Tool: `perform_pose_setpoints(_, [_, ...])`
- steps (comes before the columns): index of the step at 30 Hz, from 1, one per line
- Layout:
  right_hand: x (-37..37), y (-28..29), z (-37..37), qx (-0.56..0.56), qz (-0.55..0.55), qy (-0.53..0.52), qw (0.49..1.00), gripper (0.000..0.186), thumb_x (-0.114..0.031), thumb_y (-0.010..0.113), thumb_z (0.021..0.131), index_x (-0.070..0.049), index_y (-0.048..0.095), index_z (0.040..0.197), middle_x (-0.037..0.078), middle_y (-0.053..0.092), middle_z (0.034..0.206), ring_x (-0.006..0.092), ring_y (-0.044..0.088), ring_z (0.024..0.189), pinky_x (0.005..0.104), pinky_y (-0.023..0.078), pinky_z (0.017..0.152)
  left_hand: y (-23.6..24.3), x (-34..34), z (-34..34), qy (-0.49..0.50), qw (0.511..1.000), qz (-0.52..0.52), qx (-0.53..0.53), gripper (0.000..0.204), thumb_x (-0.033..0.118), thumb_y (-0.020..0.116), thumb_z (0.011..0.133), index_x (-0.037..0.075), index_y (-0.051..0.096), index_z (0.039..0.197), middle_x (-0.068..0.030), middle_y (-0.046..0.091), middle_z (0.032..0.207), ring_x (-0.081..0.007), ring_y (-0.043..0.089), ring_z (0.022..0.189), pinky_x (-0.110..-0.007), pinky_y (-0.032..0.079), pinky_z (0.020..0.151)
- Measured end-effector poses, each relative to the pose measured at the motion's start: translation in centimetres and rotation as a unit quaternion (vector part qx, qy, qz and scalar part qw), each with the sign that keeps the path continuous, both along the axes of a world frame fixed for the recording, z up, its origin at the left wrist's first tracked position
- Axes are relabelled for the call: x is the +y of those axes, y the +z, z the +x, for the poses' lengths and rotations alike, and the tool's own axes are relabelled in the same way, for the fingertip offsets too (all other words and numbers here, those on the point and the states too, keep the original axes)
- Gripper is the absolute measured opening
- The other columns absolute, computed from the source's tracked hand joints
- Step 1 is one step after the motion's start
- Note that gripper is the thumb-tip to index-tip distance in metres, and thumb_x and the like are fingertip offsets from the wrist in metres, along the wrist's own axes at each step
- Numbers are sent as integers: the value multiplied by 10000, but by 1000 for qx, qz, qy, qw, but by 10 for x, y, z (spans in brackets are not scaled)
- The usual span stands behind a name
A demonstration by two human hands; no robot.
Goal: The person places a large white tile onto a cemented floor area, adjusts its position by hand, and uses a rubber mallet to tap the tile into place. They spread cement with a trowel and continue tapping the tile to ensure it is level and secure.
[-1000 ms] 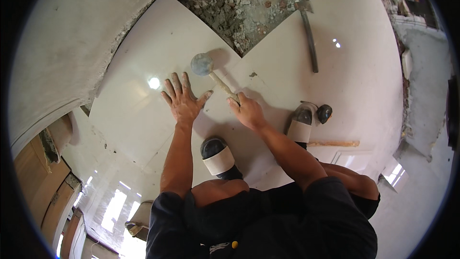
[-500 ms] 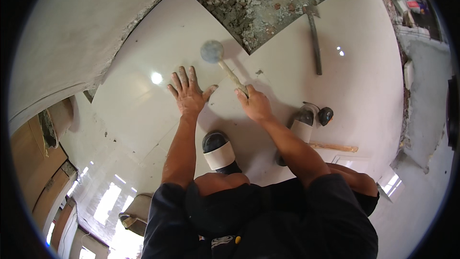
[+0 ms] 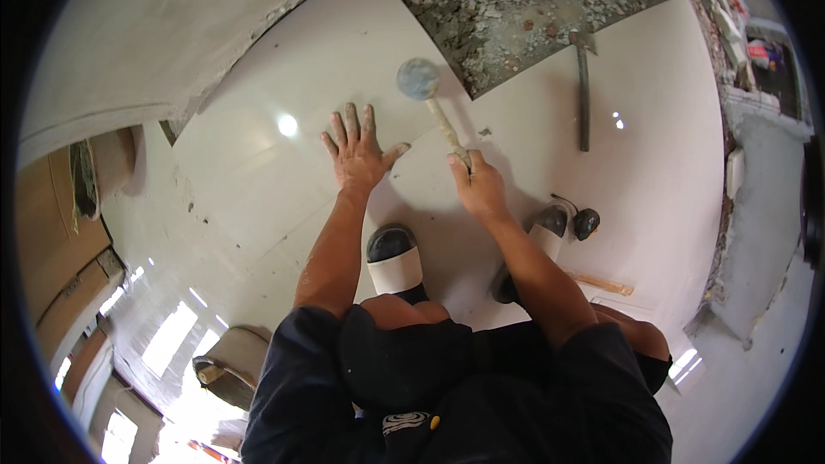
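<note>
My right hand [image 3: 479,189] is closed around the light handle of a mallet [image 3: 418,79], whose round grey head is over the far part of a large glossy pale floor tile [image 3: 335,43]. The head is slightly blurred, and I cannot tell whether it touches the tile. Beside it on the left, my left hand [image 3: 359,155] lies flat on the tiled floor, fingers spread and dusty. It holds nothing. A tile corner and the edge of the rubble bed are just beyond the mallet head.
A hammer [image 3: 584,94] lies to the right, its head near the rubble bed [image 3: 516,43]. Close to my right foot sits a small black object [image 3: 586,223] with a cord. A wooden strip [image 3: 601,283] lies nearby, and a bucket [image 3: 234,367] stands at lower left. Walls border the tiles.
The view has shifted, so hands, mallet and floor appear farther right. My right hand still grips the mallet, and my left hand stays spread on the tile.
</note>
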State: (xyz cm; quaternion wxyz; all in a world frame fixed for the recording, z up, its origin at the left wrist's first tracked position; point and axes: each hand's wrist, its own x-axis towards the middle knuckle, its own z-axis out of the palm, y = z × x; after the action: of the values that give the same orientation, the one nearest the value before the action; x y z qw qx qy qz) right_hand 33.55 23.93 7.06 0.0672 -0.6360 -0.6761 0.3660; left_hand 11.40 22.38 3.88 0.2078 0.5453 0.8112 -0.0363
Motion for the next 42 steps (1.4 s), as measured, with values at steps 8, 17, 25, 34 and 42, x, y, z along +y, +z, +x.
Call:
perform_pose_setpoints(8, [7,21,-17,52,-7,-3,999,396,-417,533,948,-23,559,925,222,639,741,441,628,726,514,483,647,1,-8,-10,30,999,1,-18,1041,758,559,748,184,192,1535,-128,131,1593,-374,36,1469,-575,32,1168])
perform_pose_setpoints(17, [-8,1,-26,83,17,49,995,343,-365,550,949,-23,560,928,200,621,713,425,616,681,462,480,615,-7,-50,-55,88,996,7,20,1064,801,522,736,199,172,1540,-133,119,1595,-373,22,1470,-569,24,1168])
perform_pose_setpoints(25, [8,0,-38,29,-53,73,996,337,-330,546,957,-13,602,1056,225,645,803,419,626,768,446,488,690,-2,-65,-84,172,985,2,-4,1024,777,489,778,185,154,1544,-126,79,1606,-349,-4,1477,-541,-3,1174])
perform_pose_setpoints(34, [21,-6,-70,108,35,140,984,345,-334,468,1001,3,538,1028,129,532,681,241,559,603,362,455,575,-19,-132,-188,533,841,51,76,944,671,407,889,17,148,1518,-178,104,1590,-335,-5,1478,-506,-11,1185])
perform_pose_setpoints(42, [19,-3,-131,69,20,192,979,351,-328,469,1004,15,546,1001,151,553,667,284,552,577,394,453,568,-13,-126,-191,551,829,47,78,946,666,433,881,17,165,1514,-187,117,1585,-315,-3,1481,-497,-12,1186])
